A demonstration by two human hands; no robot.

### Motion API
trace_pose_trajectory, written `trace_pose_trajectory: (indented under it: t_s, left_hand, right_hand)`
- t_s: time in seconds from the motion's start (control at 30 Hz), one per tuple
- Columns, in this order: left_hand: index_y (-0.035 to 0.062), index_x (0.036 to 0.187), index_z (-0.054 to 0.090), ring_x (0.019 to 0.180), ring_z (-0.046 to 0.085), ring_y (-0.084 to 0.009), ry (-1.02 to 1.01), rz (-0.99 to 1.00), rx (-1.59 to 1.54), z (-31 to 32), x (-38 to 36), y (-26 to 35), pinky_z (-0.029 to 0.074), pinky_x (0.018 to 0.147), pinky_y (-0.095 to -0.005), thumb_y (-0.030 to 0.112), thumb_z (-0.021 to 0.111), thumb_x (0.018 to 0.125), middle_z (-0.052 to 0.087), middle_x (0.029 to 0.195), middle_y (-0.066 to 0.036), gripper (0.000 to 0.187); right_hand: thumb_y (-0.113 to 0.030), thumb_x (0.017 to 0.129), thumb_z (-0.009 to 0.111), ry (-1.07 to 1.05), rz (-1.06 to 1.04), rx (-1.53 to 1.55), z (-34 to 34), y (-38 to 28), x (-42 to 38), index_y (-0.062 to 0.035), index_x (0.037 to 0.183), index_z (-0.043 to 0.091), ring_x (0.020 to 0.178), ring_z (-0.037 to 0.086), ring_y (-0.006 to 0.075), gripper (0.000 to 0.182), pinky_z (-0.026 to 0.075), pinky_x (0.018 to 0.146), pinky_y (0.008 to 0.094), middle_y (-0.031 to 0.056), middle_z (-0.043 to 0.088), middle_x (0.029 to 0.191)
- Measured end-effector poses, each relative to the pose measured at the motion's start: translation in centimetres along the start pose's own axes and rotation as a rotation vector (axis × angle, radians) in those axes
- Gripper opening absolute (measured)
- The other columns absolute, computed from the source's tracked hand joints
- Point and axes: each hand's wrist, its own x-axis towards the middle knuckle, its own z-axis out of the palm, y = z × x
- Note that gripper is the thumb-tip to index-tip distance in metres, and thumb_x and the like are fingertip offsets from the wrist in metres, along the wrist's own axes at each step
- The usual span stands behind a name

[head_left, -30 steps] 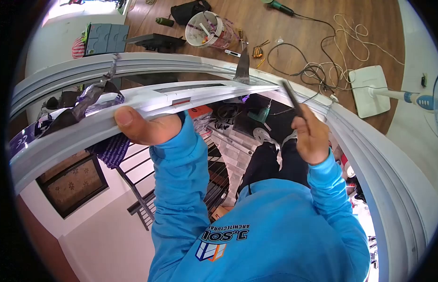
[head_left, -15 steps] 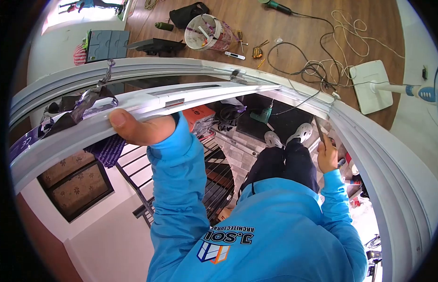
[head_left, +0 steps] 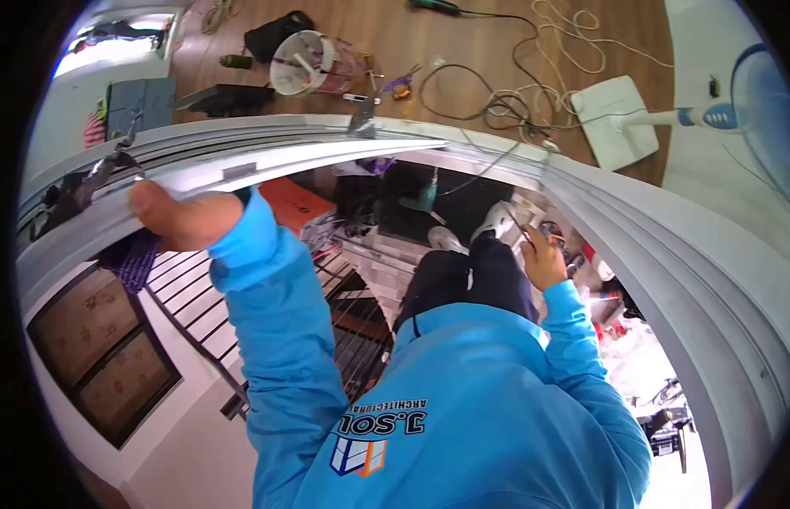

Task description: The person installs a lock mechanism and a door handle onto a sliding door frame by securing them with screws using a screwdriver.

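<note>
My left hand (head_left: 191, 219) is wrapped around the edge of a white sliding panel frame (head_left: 242, 174), thumb on top and fingers hidden beneath. Torn dark and purple protective film (head_left: 94, 182) hangs off the panel beside that hand. The panel lies along a white window track (head_left: 310, 127). My right hand (head_left: 545, 261) is closed around a thin, dark metal tool (head_left: 517, 222), its tip pointing up and away from me. To the right of that hand runs the white side jamb (head_left: 633, 229).
Beyond the track, a bucket (head_left: 303, 64), tangled cables (head_left: 514, 106) and a white fan base (head_left: 616, 123) stand on the wooden floor. Below are a green power tool (head_left: 420, 197), an orange box (head_left: 297, 204) and a black stair railing (head_left: 191, 331).
The view has shifted, so the room sits further left and higher. My right hand has drawn the tool away from the jamb corner. My left hand keeps its grip on the panel.
</note>
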Motion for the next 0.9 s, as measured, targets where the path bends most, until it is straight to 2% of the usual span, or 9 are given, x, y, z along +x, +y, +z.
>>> trace_pose_trajectory:
  t_s: [0.17, 0.3, 0.37, 0.4, 0.53, 0.7, 0.83, 0.87, 0.9]
  left_hand:
    - [0.0002, 0.112, 0.057, 0.099, 0.054, -0.0215, -0.002, 0.031, -0.002, -0.4, 0.2, -0.2, 0.048, 0.083, -0.0331, 0.050, 0.059, 0.080, 0.055, 0.114, -0.016, 0.059]
    - [0.0008, 0.122, 0.054, 0.102, 0.055, -0.0210, -0.126, -0.225, -0.180, -0.3, -0.2, 1.0, 0.046, 0.089, -0.0319, 0.041, 0.065, 0.079, 0.053, 0.121, -0.015, 0.060]
    - [0.0001, 0.128, 0.050, 0.104, 0.054, -0.0211, 0.070, 0.255, -0.164, 1.4, -0.4, 1.5, 0.045, 0.091, -0.0324, 0.027, 0.070, 0.076, 0.053, 0.123, -0.015, 0.061]
    - [0.0001, 0.132, 0.047, 0.105, 0.054, -0.0215, 0.068, 0.238, -0.216, 1.2, -0.3, 1.6, 0.044, 0.092, -0.0330, 0.017, 0.072, 0.074, 0.054, 0.124, -0.015, 0.065]
    - [0.0059, 0.141, 0.036, 0.112, 0.053, -0.0280, 0.070, 0.036, -0.119, 0.1, 0.0, 0.9, 0.045, 0.095, -0.0388, 0.033, 0.077, 0.066, 0.047, 0.132, -0.017, 0.090]
    - [-0.0026, 0.146, 0.017, 0.132, 0.035, -0.0291, -0.114, 0.048, -0.064, -0.3, -0.8, 1.1, 0.023, 0.110, -0.0381, 0.033, 0.057, 0.086, 0.027, 0.147, -0.021, 0.081]
    - [-0.0047, 0.147, 0.007, 0.136, 0.025, -0.0339, -0.067, 0.265, 0.017, 1.1, -0.7, 1.2, 0.020, 0.112, -0.0431, 0.049, 0.053, 0.083, 0.016, 0.149, -0.026, 0.095]
    - [-0.0049, 0.146, 0.008, 0.136, 0.025, -0.0349, -0.173, 0.129, 0.062, -0.1, -0.6, 1.5, 0.022, 0.112, -0.0445, 0.051, 0.054, 0.082, 0.015, 0.149, -0.027, 0.097]
    - [0.0005, 0.147, 0.014, 0.129, 0.035, -0.0330, -0.125, 0.208, 0.065, -1.2, -1.2, 0.2, 0.029, 0.107, -0.0438, 0.047, 0.055, 0.083, 0.025, 0.146, -0.024, 0.089]
  right_hand:
    - [-0.019, 0.086, 0.055, 0.038, 0.046, -0.071, -0.8, 3.2, -2.4, -0.0124, 0.122, 0.056, 0.088, 0.062, 0.0439, 0.036, 0.049, 0.079, 0.0495, 0.0248, 0.064, 0.094]
    - [-0.020, 0.085, 0.056, 0.099, 0.007, -0.137, -2.1, 3.9, -2.8, -0.0135, 0.123, 0.055, 0.093, 0.061, 0.0439, 0.038, 0.049, 0.081, 0.0502, 0.0253, 0.064, 0.098]
    - [-0.021, 0.085, 0.057, 0.054, 0.064, -0.123, -3.1, 2.6, -2.0, -0.0132, 0.122, 0.056, 0.096, 0.060, 0.0440, 0.038, 0.048, 0.082, 0.0497, 0.0254, 0.063, 0.101]
    - [-0.021, 0.086, 0.056, 0.066, 0.017, -0.117, -3.4, 2.1, -1.4, -0.0126, 0.122, 0.055, 0.096, 0.059, 0.0444, 0.038, 0.048, 0.083, 0.0496, 0.0257, 0.063, 0.102]
    - [-0.021, 0.087, 0.056, 0.049, -0.048, -0.173, -5.3, -2.3, 1.6, -0.0104, 0.124, 0.053, 0.095, 0.059, 0.0448, 0.039, 0.047, 0.083, 0.0491, 0.0261, 0.063, 0.102]
    - [-0.023, 0.089, 0.054, 0.000, -0.122, -0.168, -6.7, -7.0, 6.3, -0.0122, 0.126, 0.051, 0.091, 0.059, 0.0457, 0.039, 0.046, 0.080, 0.0511, 0.0254, 0.064, 0.098]
    - [-0.022, 0.088, 0.055, -0.025, -0.140, -0.218, -6.9, -9.7, 10.6, -0.0108, 0.124, 0.053, 0.090, 0.060, 0.0447, 0.037, 0.046, 0.079, 0.0514, 0.0254, 0.064, 0.097]
    - [-0.021, 0.089, 0.054, -0.062, -0.110, -0.270, -7.0, -10.8, 11.6, -0.0104, 0.124, 0.053, 0.092, 0.060, 0.0448, 0.037, 0.046, 0.080, 0.0514, 0.0259, 0.063, 0.098]
    - [-0.021, 0.089, 0.054, -0.035, -0.111, -0.253, -7.0, -11.6, 12.6, -0.0104, 0.124, 0.053, 0.092, 0.060, 0.0448, 0.037, 0.046, 0.080, 0.0514, 0.0259, 0.063, 0.098]
